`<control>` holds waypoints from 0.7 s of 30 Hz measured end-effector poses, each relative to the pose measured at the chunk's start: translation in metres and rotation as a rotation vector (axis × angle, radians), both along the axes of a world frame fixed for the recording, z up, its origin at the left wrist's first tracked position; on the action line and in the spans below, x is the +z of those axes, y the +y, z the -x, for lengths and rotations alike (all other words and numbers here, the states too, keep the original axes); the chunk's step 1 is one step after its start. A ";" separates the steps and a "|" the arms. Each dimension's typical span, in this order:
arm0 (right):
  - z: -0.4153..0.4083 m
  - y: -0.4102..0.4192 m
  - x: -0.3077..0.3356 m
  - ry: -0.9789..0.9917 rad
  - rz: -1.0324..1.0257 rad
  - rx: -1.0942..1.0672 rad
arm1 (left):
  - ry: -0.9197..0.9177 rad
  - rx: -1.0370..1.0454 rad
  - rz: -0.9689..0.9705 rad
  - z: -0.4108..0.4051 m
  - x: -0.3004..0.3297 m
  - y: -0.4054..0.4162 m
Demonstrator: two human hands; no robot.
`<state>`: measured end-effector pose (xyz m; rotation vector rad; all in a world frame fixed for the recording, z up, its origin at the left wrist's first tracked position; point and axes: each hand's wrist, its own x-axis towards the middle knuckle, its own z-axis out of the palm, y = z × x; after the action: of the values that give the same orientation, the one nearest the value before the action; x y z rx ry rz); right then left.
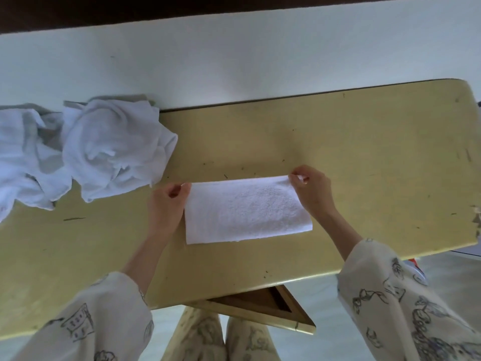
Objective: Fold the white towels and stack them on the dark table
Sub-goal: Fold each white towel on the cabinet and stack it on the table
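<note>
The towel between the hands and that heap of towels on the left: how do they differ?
The towel between the hands lies flat as a neat rectangle; the heap of towels is crumpled and bunched. The flat one is pinched at its far corners by the left hand and right hand; nothing touches the heap. The flat one sits mid-table; the heap sits at the yellow table's left end. Both are white cloth.

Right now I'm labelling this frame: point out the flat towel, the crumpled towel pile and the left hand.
flat towel (246,211), head view, middle of its top face.
crumpled towel pile (109,149), head view, bunched centre.
left hand (166,204), head view, back of the hand.
</note>
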<state>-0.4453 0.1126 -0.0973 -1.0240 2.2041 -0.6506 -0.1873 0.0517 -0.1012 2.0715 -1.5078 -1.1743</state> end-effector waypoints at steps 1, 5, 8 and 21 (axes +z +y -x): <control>0.000 0.001 -0.001 0.004 0.000 0.003 | -0.006 0.004 0.003 0.001 0.000 0.000; 0.001 0.003 -0.004 -0.003 -0.009 0.006 | 0.001 0.035 -0.001 0.000 0.001 0.001; 0.002 0.001 -0.002 -0.031 -0.004 -0.014 | 0.011 0.060 -0.017 -0.003 0.000 -0.002; 0.001 0.018 0.004 -0.077 -0.161 -0.117 | 0.008 -0.010 -0.292 -0.018 0.004 0.022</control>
<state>-0.4463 0.1308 -0.0935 -0.7812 2.2211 -0.5444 -0.1695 0.0741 -0.0970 2.2390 -1.4148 -1.4814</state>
